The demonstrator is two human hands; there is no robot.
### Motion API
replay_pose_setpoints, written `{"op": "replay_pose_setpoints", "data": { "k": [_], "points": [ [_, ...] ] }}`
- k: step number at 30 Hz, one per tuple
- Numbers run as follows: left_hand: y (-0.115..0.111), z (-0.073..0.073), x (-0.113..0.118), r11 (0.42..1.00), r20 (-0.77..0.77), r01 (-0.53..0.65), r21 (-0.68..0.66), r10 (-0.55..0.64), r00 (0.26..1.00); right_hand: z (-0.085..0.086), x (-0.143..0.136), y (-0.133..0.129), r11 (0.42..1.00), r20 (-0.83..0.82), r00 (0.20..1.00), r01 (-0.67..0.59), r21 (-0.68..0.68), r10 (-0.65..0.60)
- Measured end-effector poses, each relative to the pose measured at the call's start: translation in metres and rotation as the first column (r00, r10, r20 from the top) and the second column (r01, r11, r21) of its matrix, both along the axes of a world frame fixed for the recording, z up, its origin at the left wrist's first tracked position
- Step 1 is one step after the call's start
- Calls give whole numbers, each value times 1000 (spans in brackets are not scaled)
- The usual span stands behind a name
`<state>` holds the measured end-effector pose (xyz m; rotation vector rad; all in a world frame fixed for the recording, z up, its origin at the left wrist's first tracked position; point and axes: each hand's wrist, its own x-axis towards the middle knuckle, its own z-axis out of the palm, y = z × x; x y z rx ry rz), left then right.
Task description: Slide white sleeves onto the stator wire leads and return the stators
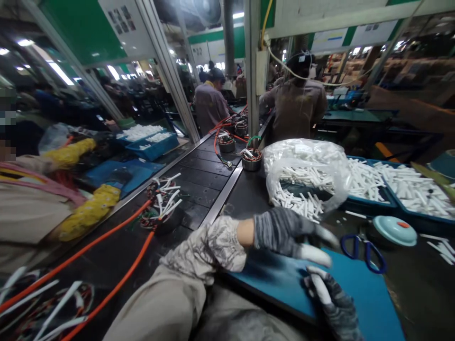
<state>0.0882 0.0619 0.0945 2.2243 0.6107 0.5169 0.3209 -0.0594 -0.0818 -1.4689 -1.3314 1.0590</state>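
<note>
My left hand (293,234), in a grey striped glove with white fingertips, reaches over a blue mat (369,293). Its thumb and fingers are apart, and nothing shows between them. Lower down, my right hand (334,300) wears a matching glove and is held just above the mat, its fingers loosely bent and slightly apart. I see no object in it. Blue-handled scissors (368,253) lie at the mat's far right edge. Beyond my left hand is a clear plastic bag (337,177) holding many short white tubes (302,201).
Blue bins (394,206) of white tubes and a light-blue lidded container (394,230) stand right. On the conveyor (195,177) to my left are wired motor stators (161,203) with orange cables (131,267). A co-worker's yellow sleeve (92,210) is across the belt.
</note>
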Motion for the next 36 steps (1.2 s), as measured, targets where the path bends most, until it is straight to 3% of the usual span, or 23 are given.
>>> {"op": "replay_pose_setpoints", "data": {
  "k": [1, 2, 4, 6, 8, 14, 18, 28, 36],
  "points": [
    [3, -20, -8, 966, 83, -59, -251, 82, 993, -9, -1, 8, 1000, -25, 1000, 7, -29, -8],
    [4, -42, -17, 888, 88, -150, -435, 207, 974, -16, -1, 13, 998, -47, 999, 17, -53, -19],
    [3, -86, -32, 675, 75, -268, -687, 433, 898, -25, 1, 17, 996, -73, 997, 19, -88, -26],
    [-2, -120, -44, 562, 81, -272, -781, 523, 848, -27, 3, 15, 996, -75, 997, 18, -83, -25],
    [-7, -139, -52, 541, 104, -264, -798, 557, 824, -25, 2, 11, 998, -72, 997, 16, -65, -21],
    [-13, -147, -59, 585, 41, -263, -767, 454, 890, -29, -2, 7, 1000, -81, 996, 24, -19, -25],
    [-13, -152, -56, 570, -2, -267, -777, 422, 907, -34, 2, 8, 999, -94, 996, -3, -44, -1],
    [-12, -157, -55, 568, 49, -225, -791, 426, 904, -6, -17, 13, 988, -127, 982, 127, -83, -137],
    [-10, -168, -54, 603, 97, -196, -773, 417, 904, -8, -17, 17, 983, -68, 982, 169, -73, -174]
  ]
}}
